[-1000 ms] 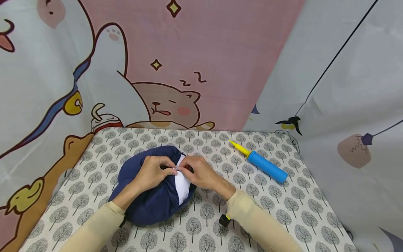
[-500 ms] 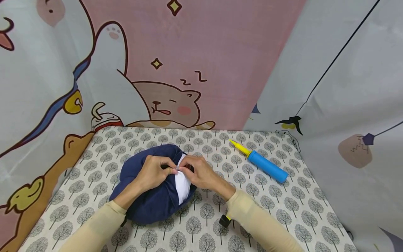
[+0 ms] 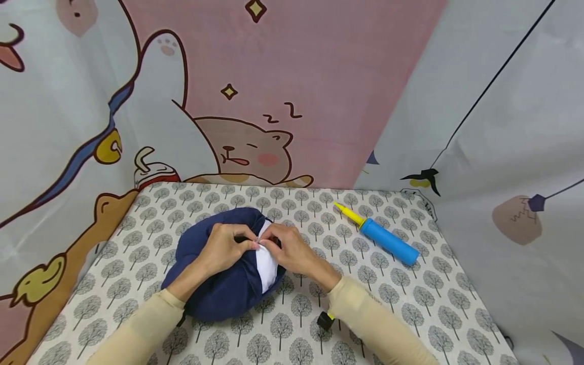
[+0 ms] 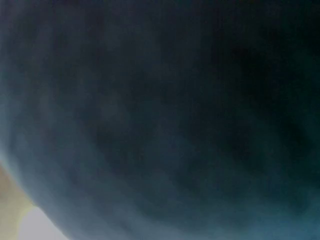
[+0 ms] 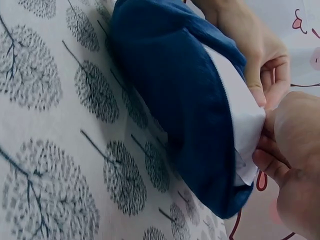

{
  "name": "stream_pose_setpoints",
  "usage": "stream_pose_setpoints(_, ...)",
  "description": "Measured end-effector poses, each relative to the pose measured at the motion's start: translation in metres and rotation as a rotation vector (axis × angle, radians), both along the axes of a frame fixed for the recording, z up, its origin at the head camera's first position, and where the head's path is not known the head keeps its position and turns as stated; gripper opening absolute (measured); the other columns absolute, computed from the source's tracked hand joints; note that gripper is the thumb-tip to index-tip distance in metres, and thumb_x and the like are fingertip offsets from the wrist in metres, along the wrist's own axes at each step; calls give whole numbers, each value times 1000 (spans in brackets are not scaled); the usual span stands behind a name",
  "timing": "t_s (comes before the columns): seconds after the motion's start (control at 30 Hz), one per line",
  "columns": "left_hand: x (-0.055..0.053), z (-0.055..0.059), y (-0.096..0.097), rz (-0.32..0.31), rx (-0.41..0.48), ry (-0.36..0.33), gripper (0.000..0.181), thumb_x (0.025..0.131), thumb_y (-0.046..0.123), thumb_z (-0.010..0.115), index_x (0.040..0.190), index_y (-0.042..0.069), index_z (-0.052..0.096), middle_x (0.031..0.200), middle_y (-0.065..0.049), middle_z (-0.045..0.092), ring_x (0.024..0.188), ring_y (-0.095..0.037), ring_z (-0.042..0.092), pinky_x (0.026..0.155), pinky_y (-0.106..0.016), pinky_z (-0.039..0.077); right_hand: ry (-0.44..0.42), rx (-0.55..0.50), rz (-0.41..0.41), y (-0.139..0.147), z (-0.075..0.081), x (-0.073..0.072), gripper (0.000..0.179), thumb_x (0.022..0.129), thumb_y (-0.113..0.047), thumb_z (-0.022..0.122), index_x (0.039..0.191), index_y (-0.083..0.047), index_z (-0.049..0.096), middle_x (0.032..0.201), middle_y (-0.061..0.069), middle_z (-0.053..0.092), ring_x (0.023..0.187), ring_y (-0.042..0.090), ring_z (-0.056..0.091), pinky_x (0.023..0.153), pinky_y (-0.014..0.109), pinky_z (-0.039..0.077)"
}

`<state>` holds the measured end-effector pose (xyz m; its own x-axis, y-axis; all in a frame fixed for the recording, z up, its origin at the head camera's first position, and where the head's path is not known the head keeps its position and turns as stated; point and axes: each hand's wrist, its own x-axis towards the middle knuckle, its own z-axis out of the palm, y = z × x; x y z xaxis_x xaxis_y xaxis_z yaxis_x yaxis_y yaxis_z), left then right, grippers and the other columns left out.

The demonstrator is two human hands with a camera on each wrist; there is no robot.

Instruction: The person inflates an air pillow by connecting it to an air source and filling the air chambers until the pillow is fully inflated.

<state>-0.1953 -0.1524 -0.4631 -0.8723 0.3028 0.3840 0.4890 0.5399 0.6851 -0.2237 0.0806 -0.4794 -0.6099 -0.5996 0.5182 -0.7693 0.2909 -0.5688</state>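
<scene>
A puffy navy-blue cushion (image 3: 214, 299) lies on the left half of the table. Its cover gapes along a zip, and the white inner (image 3: 266, 268) shows through. At the top of this white part, both hands meet fingertip to fingertip. My left hand (image 3: 225, 248) reaches across the cushion and pinches a small translucent piece that looks like an air valve, mostly hidden by fingers. From the other side, my right hand (image 3: 289, 251) pinches at the same spot. In the right wrist view, the white inner (image 5: 240, 110) bulges toward the fingers. Dark, blurred fabric fills the left wrist view.
A blue hand pump (image 3: 390, 241) with a yellow nozzle lies to the right, beyond my right forearm. Some black-and-yellow thing (image 3: 326, 321) peeks out beside the right sleeve. Printed curtains rise behind the tree-patterned tablecloth (image 3: 397, 314).
The head view has shifted slightly. Both hands stay pinching at the same spot on the cushion; the pump has not moved.
</scene>
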Motion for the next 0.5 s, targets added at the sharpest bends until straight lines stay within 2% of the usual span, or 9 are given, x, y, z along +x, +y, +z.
stream_pose_setpoints(0.07,0,0,1,-7,-13,-5,7,92,16,95,96,19,90,95,4,88,69,2,65,76,-22,56,-14,18,-6,3,0,-1,7,108,-7,76,103,-9,80,92,3,77,77,1,60,69,18,51)
stream_pose_setpoints(0.3,3,0,3,-42,-64,-32,11,95,19,94,104,21,88,105,-1,88,60,0,52,78,-25,54,-75,50,-2,15,0,-4,5,107,-8,77,110,-10,81,96,1,78,85,4,67,77,23,59)
stream_pose_setpoints(0.4,3,0,4,-46,-81,-26,13,94,20,94,105,19,88,107,-2,88,64,0,56,80,-27,56,-93,53,-28,20,-2,-6,7,107,-8,77,113,-9,81,100,1,79,88,7,69,79,28,62)
stream_pose_setpoints(0.5,3,0,5,-44,-99,-17,15,93,19,95,106,18,88,107,0,88,75,-1,66,84,-29,59,-82,56,-67,25,-5,-9,8,106,-6,76,113,-8,80,105,3,80,93,12,71,82,39,64)
